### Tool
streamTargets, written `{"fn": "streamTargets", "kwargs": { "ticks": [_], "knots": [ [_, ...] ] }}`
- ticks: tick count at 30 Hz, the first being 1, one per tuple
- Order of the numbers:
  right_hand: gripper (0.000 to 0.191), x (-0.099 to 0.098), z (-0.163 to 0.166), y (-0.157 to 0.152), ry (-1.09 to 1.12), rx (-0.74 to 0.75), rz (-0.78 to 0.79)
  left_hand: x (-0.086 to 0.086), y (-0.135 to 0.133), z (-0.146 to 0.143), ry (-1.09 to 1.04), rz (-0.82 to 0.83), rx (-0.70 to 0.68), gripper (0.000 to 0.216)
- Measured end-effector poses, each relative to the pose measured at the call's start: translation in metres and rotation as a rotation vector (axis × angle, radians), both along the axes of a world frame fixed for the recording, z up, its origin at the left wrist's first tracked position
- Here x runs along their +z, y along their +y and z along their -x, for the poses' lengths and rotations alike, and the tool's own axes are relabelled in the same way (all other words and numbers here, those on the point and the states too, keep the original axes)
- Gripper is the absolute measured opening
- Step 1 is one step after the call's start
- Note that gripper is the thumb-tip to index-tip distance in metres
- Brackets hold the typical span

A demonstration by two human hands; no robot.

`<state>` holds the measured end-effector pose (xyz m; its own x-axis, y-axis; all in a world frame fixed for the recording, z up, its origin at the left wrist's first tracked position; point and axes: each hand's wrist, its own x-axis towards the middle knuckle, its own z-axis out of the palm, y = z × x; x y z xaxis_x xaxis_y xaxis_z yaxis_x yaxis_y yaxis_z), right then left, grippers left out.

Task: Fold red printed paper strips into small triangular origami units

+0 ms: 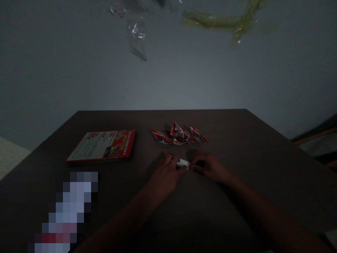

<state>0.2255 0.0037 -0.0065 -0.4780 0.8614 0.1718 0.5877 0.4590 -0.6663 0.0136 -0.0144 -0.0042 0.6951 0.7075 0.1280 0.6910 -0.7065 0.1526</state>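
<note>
A small folded red-and-white printed piece [182, 162] lies between my two hands, low over the table. My left hand [167, 170] is closed over its left part, with the fingers covering much of it. At its right end, the thumb and fingertips of my right hand [207, 165] are pinched on the reddish tip. Just beyond my hands sits a loose cluster of pointed, red printed pieces [177, 131] of a similar look, some overlapping. Whether they are paper or wrappers I cannot tell in the dim light.
A flat red printed box or book [102, 146] lies to the left on the dark wooden table [231, 130]. Nearer, at lower left, is a pixelated bright oblong thing [70, 207]. Behind the table's far edge rises a grey wall [168, 77] with yellowish tape [216, 21].
</note>
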Motion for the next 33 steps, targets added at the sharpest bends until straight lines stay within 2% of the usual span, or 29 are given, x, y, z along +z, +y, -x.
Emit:
{"fn": "streamTargets", "kwargs": {
  "ticks": [11,16,19,25,30,33],
  "knots": [
    [0.006,-0.001,0.012,-0.003,-0.117,-0.232,0.041,0.0,0.0,-0.001,0.012,-0.028,-0.015,0.033],
    [0.006,-0.002,0.011,0.0,-0.04,-0.289,0.141,0.001,0.0,-0.001,0.042,-0.063,-0.027,0.035],
    [0.013,-0.007,0.007,0.005,0.009,-0.313,0.201,0.001,0.0,-0.001,0.063,-0.078,-0.049,0.039],
    [0.023,-0.016,-0.003,0.012,0.084,-0.305,0.267,-0.002,0.0,-0.002,0.068,-0.068,-0.04,0.038],
    [0.018,-0.007,-0.012,0.008,0.114,-0.194,0.246,-0.002,-0.001,-0.002,0.055,-0.07,-0.024,0.039],
    [0.019,-0.002,-0.014,0.006,0.069,-0.181,0.252,-0.002,0.0,-0.002,0.043,-0.065,-0.026,0.039]
  ]
}}
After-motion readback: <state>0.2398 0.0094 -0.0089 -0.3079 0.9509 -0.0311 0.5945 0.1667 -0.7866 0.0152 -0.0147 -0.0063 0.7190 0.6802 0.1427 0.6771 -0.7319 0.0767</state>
